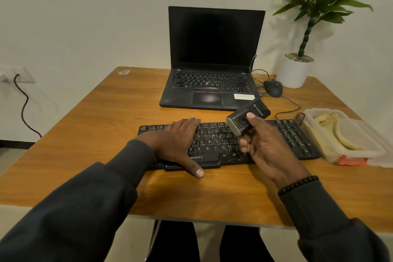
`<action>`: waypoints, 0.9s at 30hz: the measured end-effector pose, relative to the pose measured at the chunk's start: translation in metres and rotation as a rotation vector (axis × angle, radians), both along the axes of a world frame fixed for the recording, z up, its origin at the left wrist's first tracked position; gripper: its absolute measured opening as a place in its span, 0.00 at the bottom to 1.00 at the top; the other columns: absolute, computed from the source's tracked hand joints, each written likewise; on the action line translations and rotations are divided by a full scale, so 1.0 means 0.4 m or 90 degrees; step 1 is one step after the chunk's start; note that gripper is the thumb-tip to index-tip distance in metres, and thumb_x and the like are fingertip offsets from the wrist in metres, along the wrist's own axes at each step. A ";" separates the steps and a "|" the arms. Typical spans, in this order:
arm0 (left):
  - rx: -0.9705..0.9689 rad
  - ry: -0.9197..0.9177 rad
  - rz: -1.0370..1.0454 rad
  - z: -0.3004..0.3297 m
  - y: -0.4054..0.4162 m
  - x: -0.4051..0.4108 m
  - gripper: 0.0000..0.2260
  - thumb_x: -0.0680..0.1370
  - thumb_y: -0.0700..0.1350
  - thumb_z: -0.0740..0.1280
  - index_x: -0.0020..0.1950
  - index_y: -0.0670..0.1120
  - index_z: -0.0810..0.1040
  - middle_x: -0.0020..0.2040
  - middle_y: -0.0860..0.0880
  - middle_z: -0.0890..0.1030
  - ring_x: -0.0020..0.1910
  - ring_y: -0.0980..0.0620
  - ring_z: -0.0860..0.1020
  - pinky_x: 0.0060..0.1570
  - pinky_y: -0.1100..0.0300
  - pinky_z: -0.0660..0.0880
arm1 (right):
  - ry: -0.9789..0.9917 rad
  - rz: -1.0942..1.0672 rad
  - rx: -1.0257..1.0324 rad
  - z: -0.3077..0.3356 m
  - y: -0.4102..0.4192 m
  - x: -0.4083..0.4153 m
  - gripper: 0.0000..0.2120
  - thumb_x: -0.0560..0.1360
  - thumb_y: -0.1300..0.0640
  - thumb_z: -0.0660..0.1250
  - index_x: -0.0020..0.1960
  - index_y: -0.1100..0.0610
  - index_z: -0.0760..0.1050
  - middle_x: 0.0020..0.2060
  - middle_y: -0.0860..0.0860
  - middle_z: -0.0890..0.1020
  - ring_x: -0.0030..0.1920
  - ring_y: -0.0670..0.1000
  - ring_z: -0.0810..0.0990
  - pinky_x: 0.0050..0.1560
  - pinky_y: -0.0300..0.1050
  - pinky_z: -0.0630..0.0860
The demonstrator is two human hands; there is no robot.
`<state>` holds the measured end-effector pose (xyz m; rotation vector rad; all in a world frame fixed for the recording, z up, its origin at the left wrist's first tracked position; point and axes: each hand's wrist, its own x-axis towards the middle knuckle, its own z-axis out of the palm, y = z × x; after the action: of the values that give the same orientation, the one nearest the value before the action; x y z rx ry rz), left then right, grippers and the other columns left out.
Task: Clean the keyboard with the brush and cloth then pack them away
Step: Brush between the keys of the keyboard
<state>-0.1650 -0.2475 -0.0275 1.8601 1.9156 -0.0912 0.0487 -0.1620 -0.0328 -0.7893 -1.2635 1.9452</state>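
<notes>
A black keyboard [293, 136] lies across the wooden table in front of me. My left hand [180, 140] rests flat on its left half, fingers straight and thumb at the front edge. My right hand [265, 147] grips a black rectangular brush [255, 112] just above the keyboard's middle, thumb pressed on its side. The pale bristles point down and left toward the keys. A yellowish cloth [333, 130] lies inside a clear plastic container [365, 151] to the right of the keyboard.
An open black laptop [212, 83] with a dark screen stands behind the keyboard. A black mouse [274, 87] and its cable lie at the laptop's right. A potted plant [297, 70] stands at the back right corner. The table's near edge [191, 217] is close to my lap.
</notes>
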 end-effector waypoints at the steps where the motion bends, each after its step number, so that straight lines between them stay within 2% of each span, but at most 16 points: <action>1: -0.001 0.001 -0.002 0.000 0.002 0.003 0.63 0.66 0.68 0.74 0.79 0.47 0.31 0.80 0.47 0.33 0.79 0.46 0.35 0.72 0.51 0.35 | 0.011 0.002 0.001 0.001 0.001 0.003 0.16 0.78 0.51 0.64 0.58 0.62 0.75 0.39 0.54 0.81 0.30 0.46 0.74 0.27 0.37 0.73; 4: 0.001 0.005 -0.005 0.003 0.003 0.008 0.63 0.66 0.67 0.74 0.79 0.46 0.30 0.80 0.46 0.34 0.79 0.45 0.35 0.74 0.49 0.36 | 0.006 -0.019 0.029 0.004 0.005 0.008 0.12 0.79 0.54 0.63 0.56 0.62 0.76 0.38 0.53 0.81 0.30 0.46 0.74 0.26 0.36 0.71; 8: -0.008 0.004 -0.006 0.008 0.015 0.016 0.64 0.65 0.67 0.75 0.79 0.47 0.30 0.80 0.46 0.34 0.79 0.45 0.35 0.75 0.47 0.37 | -0.086 -0.066 0.086 0.006 0.009 0.009 0.05 0.77 0.58 0.66 0.52 0.57 0.74 0.38 0.52 0.81 0.28 0.45 0.71 0.26 0.37 0.67; 13: -0.003 0.007 -0.009 0.007 0.028 0.031 0.65 0.65 0.67 0.76 0.79 0.46 0.30 0.81 0.46 0.36 0.79 0.44 0.37 0.77 0.44 0.39 | -0.223 -0.033 0.244 0.011 0.003 0.003 0.11 0.74 0.59 0.71 0.55 0.52 0.74 0.38 0.46 0.82 0.29 0.42 0.76 0.28 0.34 0.70; 16: 0.016 0.016 -0.013 0.001 0.037 0.040 0.65 0.64 0.68 0.75 0.79 0.45 0.31 0.81 0.45 0.38 0.80 0.43 0.39 0.76 0.44 0.40 | -0.245 0.031 0.332 0.016 0.000 -0.008 0.16 0.74 0.61 0.71 0.59 0.51 0.72 0.47 0.45 0.82 0.40 0.35 0.81 0.34 0.28 0.74; 18: 0.025 0.020 -0.010 -0.005 0.045 0.043 0.65 0.63 0.70 0.75 0.79 0.45 0.32 0.82 0.45 0.40 0.80 0.43 0.41 0.77 0.42 0.42 | -0.290 0.071 0.414 0.015 -0.001 -0.013 0.19 0.73 0.59 0.72 0.60 0.48 0.71 0.49 0.43 0.81 0.44 0.34 0.80 0.38 0.27 0.75; 21: 0.044 0.029 -0.010 -0.012 0.054 0.037 0.66 0.60 0.71 0.75 0.80 0.46 0.36 0.82 0.46 0.45 0.80 0.43 0.46 0.78 0.41 0.46 | -0.375 0.133 0.560 0.017 -0.003 -0.013 0.24 0.73 0.56 0.72 0.65 0.45 0.68 0.47 0.40 0.80 0.43 0.31 0.77 0.38 0.26 0.72; 25: 0.036 0.048 -0.010 -0.009 0.057 0.037 0.68 0.60 0.70 0.76 0.80 0.44 0.34 0.82 0.45 0.42 0.80 0.42 0.44 0.78 0.42 0.44 | -0.464 0.139 0.643 0.040 0.025 0.017 0.25 0.72 0.53 0.73 0.64 0.42 0.66 0.45 0.36 0.78 0.42 0.31 0.76 0.37 0.28 0.71; 27: 0.033 0.058 -0.010 -0.006 0.059 0.041 0.67 0.60 0.70 0.76 0.80 0.44 0.34 0.82 0.45 0.41 0.80 0.42 0.44 0.78 0.43 0.44 | -0.479 0.131 0.610 0.049 0.046 0.040 0.22 0.71 0.53 0.74 0.60 0.43 0.68 0.46 0.37 0.78 0.45 0.34 0.77 0.40 0.29 0.72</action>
<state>-0.1487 -0.2238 -0.0298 1.9361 1.9815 -0.1341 0.0647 -0.1435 -0.0131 -0.8863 -2.5007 0.9005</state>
